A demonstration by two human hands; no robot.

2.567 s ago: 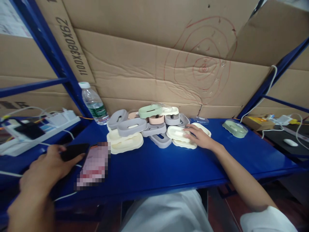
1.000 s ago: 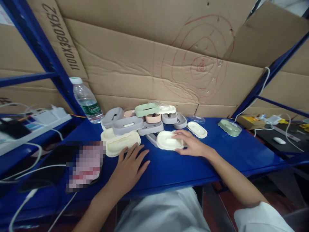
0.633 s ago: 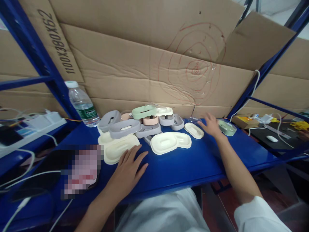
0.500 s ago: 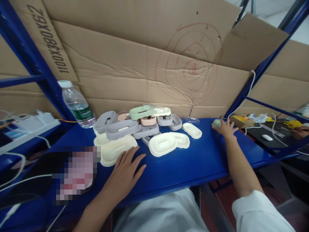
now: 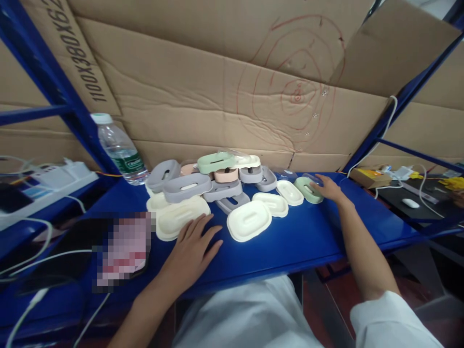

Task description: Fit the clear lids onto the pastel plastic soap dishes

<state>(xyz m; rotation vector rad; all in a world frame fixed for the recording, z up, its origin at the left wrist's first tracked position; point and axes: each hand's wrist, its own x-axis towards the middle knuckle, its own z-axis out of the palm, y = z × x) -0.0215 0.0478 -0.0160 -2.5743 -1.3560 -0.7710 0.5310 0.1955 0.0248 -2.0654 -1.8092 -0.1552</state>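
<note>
My right hand (image 5: 329,189) reaches out over the blue shelf top (image 5: 297,241), its fingers closed on the right end of a pale green soap dish (image 5: 305,188) with a clear lid. That dish lies beside three cream dishes (image 5: 249,220) in a loose row. Behind them is a pile of grey, cream, pink and green soap dishes (image 5: 203,182). Nearer to me, my left hand (image 5: 192,246) lies flat and open on the shelf top, fingertips close to a large cream dish (image 5: 181,220), holding nothing.
A water bottle (image 5: 119,150) stands at the back left by the blue upright. A phone (image 5: 123,251) and cables lie at the left, a power strip (image 5: 54,176) beyond. Cardboard sheets (image 5: 224,96) wall the back. A white mouse (image 5: 410,203) and yellow box (image 5: 366,176) sit on the right.
My right hand left the cream dishes, reached right to the green dish and has drawn it left toward the row. My left hand let go of the phone and now rests flat.
</note>
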